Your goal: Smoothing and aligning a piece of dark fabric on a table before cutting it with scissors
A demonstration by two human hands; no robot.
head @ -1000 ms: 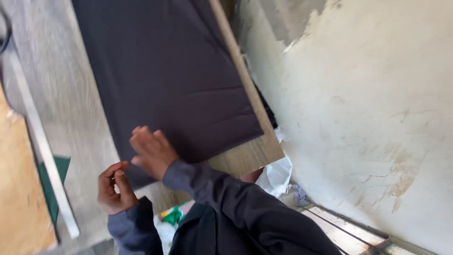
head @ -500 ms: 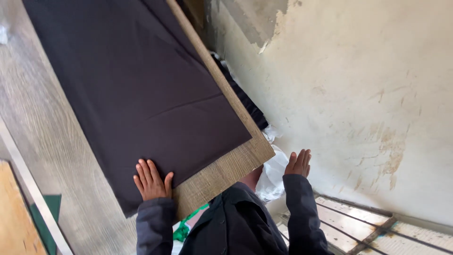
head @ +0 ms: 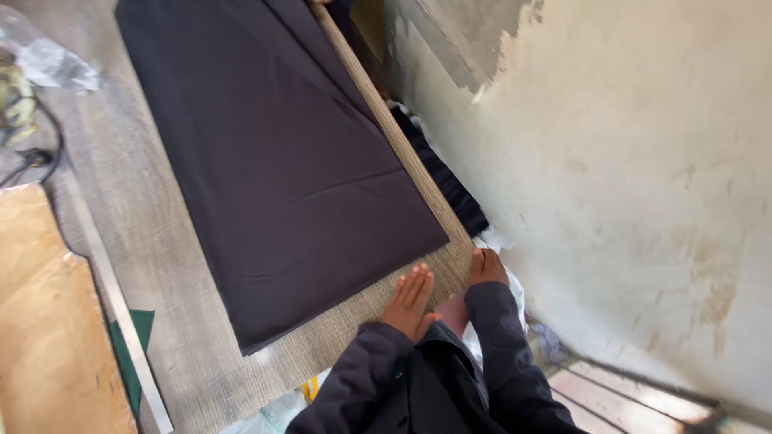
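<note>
A large sheet of dark, near-black woven fabric (head: 281, 169) lies spread flat, running from the top centre of the frame down to the lower middle. It is roughly rectangular, its long sides slanting from upper left to lower right. A faint crease crosses it near the lower end, and a folded layer shows along its upper right edge. Its lower right corner lies near the middle of the frame.
</note>
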